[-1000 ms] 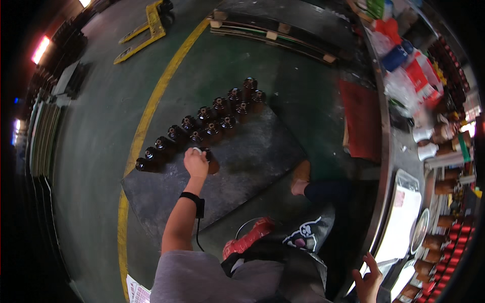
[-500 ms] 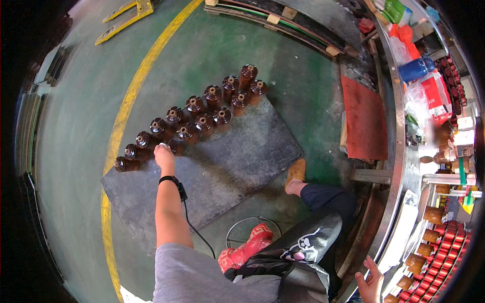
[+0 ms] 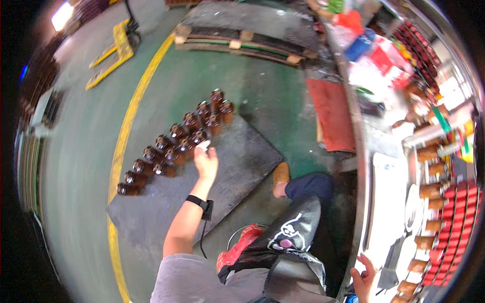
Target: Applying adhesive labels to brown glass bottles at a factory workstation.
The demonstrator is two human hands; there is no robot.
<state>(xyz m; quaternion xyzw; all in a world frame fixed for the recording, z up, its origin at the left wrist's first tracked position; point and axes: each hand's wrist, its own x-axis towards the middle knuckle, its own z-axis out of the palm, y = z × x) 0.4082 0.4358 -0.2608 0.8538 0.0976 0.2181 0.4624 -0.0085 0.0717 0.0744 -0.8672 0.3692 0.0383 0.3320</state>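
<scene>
Two slanting rows of glossy brown, insulator-like pieces (image 3: pixel 178 132), each with a hole in its top, stand upright along the far left side of a dark grey board (image 3: pixel 242 156) on the floor. My left hand (image 3: pixel 206 162) reaches over the board to the nearer row. Its fingers are closed on a small white thing (image 3: pixel 203 145), at the brown piece (image 3: pixel 200 135) behind it; whether they touch is hard to tell. By the workbench edge at the lower right, my right hand (image 3: pixel 365 279) holds nothing, its thumb and fingers apart.
On the right, a cluttered metal workbench (image 3: pixel 359 202) carries more brown pieces (image 3: pixel 426 242) beside rows of red parts (image 3: pixel 458 235). A reddish sheet (image 3: pixel 331 115) leans near it. Farther off are a wooden pallet (image 3: pixel 235 44) and a yellow pallet jack (image 3: pixel 121 46).
My left hand has moved right along the nearer row, from its left end to a piece farther along. The whole view has shifted. My right hand stays low at the right.
</scene>
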